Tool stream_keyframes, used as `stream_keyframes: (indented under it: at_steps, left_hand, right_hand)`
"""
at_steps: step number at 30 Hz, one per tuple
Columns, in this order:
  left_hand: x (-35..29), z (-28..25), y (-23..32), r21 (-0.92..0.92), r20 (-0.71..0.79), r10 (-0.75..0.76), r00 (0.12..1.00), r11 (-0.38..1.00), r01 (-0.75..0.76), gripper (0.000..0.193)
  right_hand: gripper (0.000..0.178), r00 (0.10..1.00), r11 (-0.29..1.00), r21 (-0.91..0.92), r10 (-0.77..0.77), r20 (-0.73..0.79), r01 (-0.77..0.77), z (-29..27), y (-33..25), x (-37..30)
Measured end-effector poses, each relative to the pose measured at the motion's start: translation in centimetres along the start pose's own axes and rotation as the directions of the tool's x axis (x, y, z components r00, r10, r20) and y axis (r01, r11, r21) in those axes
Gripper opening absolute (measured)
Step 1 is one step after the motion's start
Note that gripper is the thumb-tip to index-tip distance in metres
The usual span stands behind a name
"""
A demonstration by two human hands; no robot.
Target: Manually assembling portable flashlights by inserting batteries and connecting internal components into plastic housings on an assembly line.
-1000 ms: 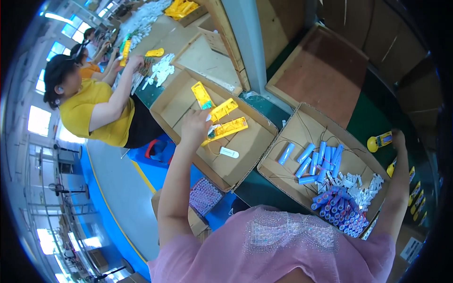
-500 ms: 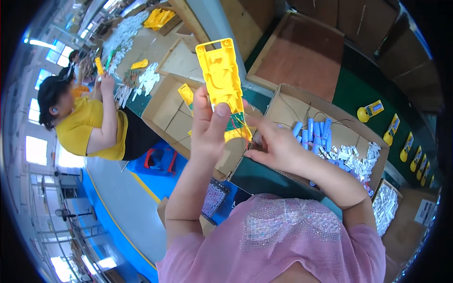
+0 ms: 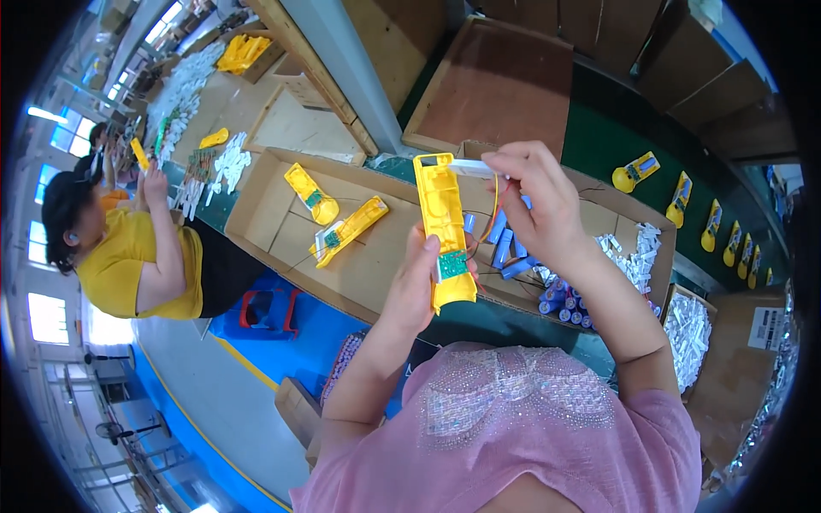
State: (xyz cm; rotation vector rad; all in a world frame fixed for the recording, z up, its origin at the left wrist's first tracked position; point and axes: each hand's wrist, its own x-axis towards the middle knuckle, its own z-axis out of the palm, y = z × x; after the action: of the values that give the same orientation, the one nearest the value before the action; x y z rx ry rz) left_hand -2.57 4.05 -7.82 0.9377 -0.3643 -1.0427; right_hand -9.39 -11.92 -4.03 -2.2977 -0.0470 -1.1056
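Note:
My left hand (image 3: 412, 286) is closed around the lower part of a yellow plastic housing (image 3: 445, 218), held upright with its hollow inside showing. A small green circuit board (image 3: 451, 263) sits in its lower part, with thin wires coming off it. My right hand (image 3: 543, 205) pinches a flat white strip (image 3: 473, 168) by its right end, and the strip's left end meets the housing's top. Yellow and red wires (image 3: 496, 209) hang between the strip and the board. Under my right hand lie several blue cylindrical cells (image 3: 505, 248) in a cardboard box.
Two yellow housings with boards (image 3: 352, 229) lie in the left cardboard tray (image 3: 274, 239). White strips (image 3: 633, 256) are heaped in the right box, more in a small box (image 3: 688, 333). Yellow lamps (image 3: 678, 201) line the green bench. A person in yellow (image 3: 141, 256) works at left.
My right hand has moved up from beside the board and now holds the white strip at the housing's top. The housing sits lower in view and is turned. The view has shifted.

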Motion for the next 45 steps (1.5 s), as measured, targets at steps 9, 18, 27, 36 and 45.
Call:
stream_keyframes:
  at_steps: [9, 18, 27, 36, 45]
  left_hand:
    - [-1.3, 0.8, -0.5, 0.062, -0.026, 0.036, 0.999, 0.997, -0.035, 0.043]
    - [-1.1, -1.7, 2.1, 0.461, -0.150, 0.348, 0.925, 0.853, -0.246, 0.039]
    - [-1.9, 1.5, -0.4, 0.161, 0.001, -0.027, 1.000, 0.987, 0.027, 0.041]
    - [-1.6, 1.4, -1.1, 0.192, 0.043, -0.028, 0.999, 0.981, 0.019, 0.041]
    - [-1.7, 0.9, -1.6, 0.136, 0.107, -0.101, 0.989, 0.987, 0.086, 0.043]
  right_hand:
    - [0.034, 0.993, 0.987, -0.133, -0.074, 0.097, 0.087, -0.9, -1.0, -0.3]
    - [0.025, 0.819, 0.900, -0.428, 0.186, 0.542, 0.079, -1.8, 0.3, -2.0]
    - [0.019, 0.998, 0.990, -0.127, -0.057, -0.018, 0.054, -0.8, -1.5, 0.2]
    - [0.015, 0.981, 0.922, -0.337, -0.169, 0.098, 0.192, -1.1, -0.1, -0.2]
    - [0.019, 0.938, 0.889, -0.404, -0.071, 0.338, 0.213, -1.4, -0.4, -0.1]
